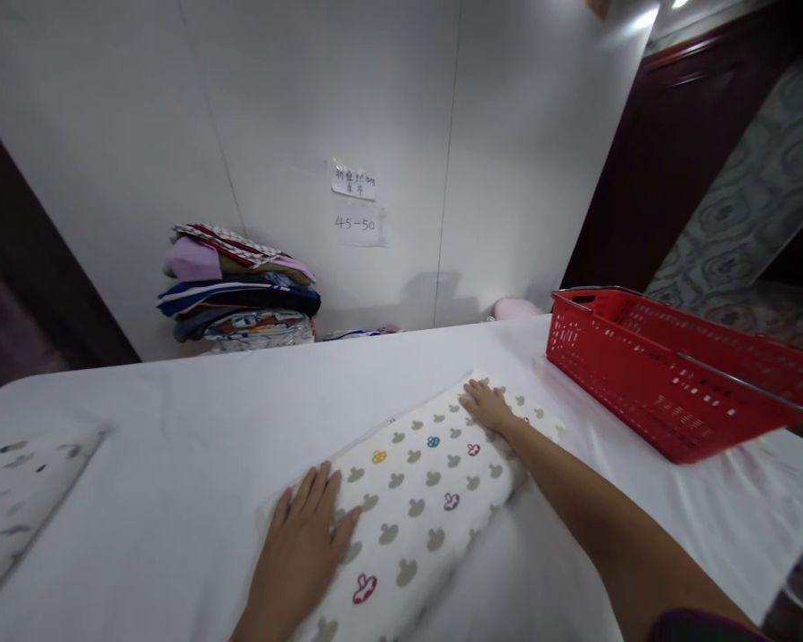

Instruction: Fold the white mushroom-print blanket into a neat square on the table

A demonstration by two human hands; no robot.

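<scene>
A folded white cloth [418, 481] printed with grey, red, yellow and blue mushroom shapes lies flat in front of me, slanting up to the right. My left hand [302, 535] rests palm down on its left end, fingers stretched out and thumb apart. Near the cloth's far right end, my right hand [488, 406] also lies flat on it with the fingers extended. Neither hand grips the fabric. Beneath it all spreads a white-covered table [227, 428].
Another folded white cloth [20, 499] with dark spots lies at the left edge. A red plastic basket [656, 374] with metal handles stands at the right. Behind the table are a stack of folded clothes [241, 285] and a wall with paper notes [360, 223].
</scene>
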